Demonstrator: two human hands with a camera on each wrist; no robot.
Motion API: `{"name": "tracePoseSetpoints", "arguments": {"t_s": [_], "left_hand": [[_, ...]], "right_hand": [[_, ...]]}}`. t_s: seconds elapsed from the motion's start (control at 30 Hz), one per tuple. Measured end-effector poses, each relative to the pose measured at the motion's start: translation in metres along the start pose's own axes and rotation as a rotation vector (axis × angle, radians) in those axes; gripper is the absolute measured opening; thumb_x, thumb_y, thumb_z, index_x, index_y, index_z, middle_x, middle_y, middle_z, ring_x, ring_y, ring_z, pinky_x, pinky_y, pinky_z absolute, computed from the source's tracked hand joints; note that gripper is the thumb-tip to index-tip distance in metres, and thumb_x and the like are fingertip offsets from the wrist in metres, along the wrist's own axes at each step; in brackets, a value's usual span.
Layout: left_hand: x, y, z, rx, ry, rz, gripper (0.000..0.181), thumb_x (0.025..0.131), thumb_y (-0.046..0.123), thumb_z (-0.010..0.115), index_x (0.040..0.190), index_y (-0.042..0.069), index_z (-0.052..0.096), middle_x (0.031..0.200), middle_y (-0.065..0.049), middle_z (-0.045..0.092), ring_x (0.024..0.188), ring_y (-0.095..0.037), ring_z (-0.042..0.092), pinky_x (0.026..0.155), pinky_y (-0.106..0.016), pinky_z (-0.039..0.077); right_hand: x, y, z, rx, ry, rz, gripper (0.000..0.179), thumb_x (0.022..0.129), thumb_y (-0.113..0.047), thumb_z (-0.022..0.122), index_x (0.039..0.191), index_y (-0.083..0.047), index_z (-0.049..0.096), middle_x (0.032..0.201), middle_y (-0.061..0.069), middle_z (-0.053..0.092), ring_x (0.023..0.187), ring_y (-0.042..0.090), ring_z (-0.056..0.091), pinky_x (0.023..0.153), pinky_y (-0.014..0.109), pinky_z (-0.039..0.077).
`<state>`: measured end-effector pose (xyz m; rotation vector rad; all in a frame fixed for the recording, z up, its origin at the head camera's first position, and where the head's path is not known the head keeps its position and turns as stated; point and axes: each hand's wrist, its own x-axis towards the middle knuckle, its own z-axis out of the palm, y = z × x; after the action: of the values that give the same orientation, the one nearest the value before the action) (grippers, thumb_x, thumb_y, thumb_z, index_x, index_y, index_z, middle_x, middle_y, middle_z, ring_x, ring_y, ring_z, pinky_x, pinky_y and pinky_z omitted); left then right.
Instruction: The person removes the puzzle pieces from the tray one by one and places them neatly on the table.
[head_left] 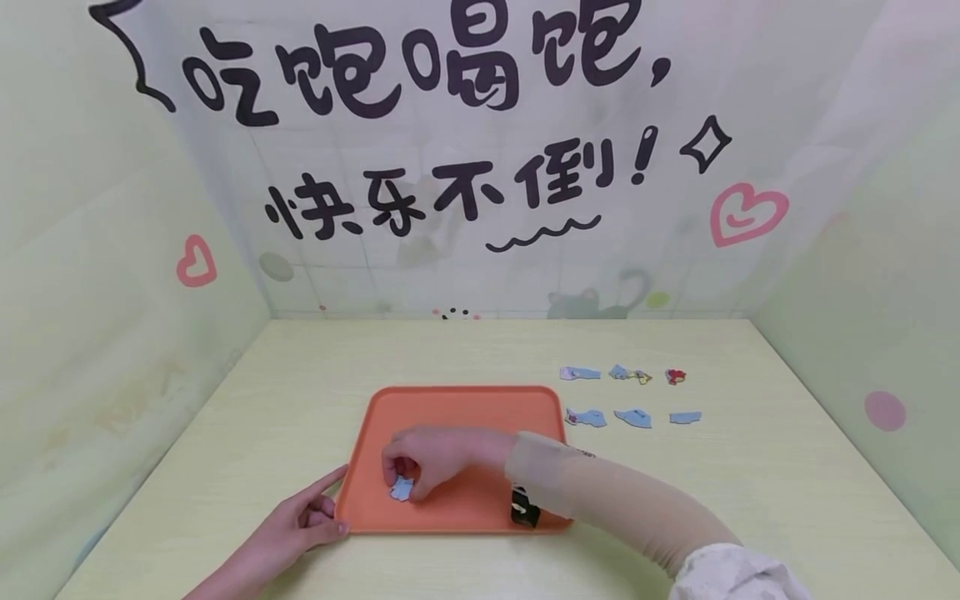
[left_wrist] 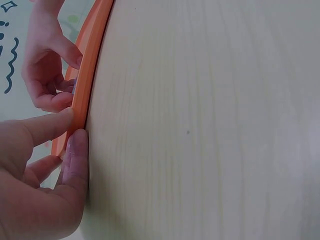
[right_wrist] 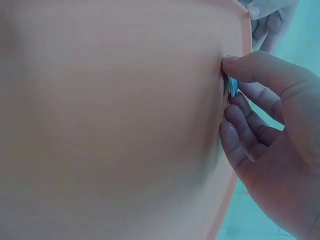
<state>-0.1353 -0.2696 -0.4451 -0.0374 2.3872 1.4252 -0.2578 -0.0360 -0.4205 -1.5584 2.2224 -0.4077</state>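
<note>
My right hand (head_left: 435, 457) is over the left part of an orange tray (head_left: 450, 400), pinching a small light-blue puzzle piece (head_left: 402, 488) between thumb and fingertips. In the right wrist view the piece (right_wrist: 232, 86) stands tilted close over the tray floor, partly covered by the thumb. At the tray's near left corner, my left hand (head_left: 300, 518) holds the rim, its index finger along the left side and the thumb at the front edge. The left wrist view shows these fingers (left_wrist: 76, 150) against the orange rim (left_wrist: 90, 65).
To the right of the tray, several flat puzzle pieces lie in two rows, among them a blue one (head_left: 633, 417) and a red one (head_left: 675, 377). A black item (head_left: 523, 507) shows beneath the right forearm. Printed cloth walls (head_left: 480, 283) enclose the pale wooden table (head_left: 750, 483).
</note>
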Motion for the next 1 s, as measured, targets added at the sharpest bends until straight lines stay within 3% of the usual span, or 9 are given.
{"name": "tracePoseSetpoints", "arguments": {"t_s": [0.2,0.33,0.63,1.0], "left_hand": [[-0.001,-0.001,0.000,0.011,-0.020,0.029,0.084,0.090,0.018,0.071,0.156,0.000,0.022,0.102,-0.009,0.054,0.078,-0.008,0.048,0.067,-0.020,0.044],[-0.001,-0.001,-0.001,0.020,-0.025,0.048,0.084,0.091,0.017,0.071,0.155,-0.002,0.020,0.101,-0.009,0.055,0.077,-0.008,0.048,0.067,-0.020,0.044],[-0.001,0.001,-0.002,0.018,-0.033,0.058,0.086,0.090,0.018,0.072,0.156,-0.002,0.020,0.101,-0.008,0.054,0.078,-0.007,0.049,0.068,-0.019,0.046],[0.001,-0.001,-0.002,0.037,-0.036,0.067,0.087,0.089,0.019,0.073,0.155,-0.003,0.020,0.100,-0.009,0.054,0.077,-0.005,0.049,0.067,-0.019,0.045]], "right_hand": [[-0.005,0.005,0.000,0.040,0.021,-0.008,0.023,0.086,-0.017,0.076,0.103,-0.021,0.062,0.098,-0.009,0.058,0.087,0.002,0.051,0.076,0.010,0.044],[-0.018,0.009,-0.008,0.092,0.068,0.019,0.022,0.088,-0.021,0.074,0.107,-0.025,0.064,0.103,-0.013,0.059,0.093,0.003,0.053,0.081,0.012,0.046],[-0.067,0.013,-0.030,0.123,0.219,0.079,0.020,0.088,-0.022,0.072,0.106,-0.028,0.068,0.107,-0.014,0.060,0.106,0.011,0.054,0.091,0.021,0.047],[-0.132,0.025,-0.041,0.126,0.403,0.203,0.024,0.086,-0.021,0.073,0.108,-0.029,0.070,0.109,-0.011,0.058,0.106,0.011,0.052,0.088,0.031,0.047]]}}
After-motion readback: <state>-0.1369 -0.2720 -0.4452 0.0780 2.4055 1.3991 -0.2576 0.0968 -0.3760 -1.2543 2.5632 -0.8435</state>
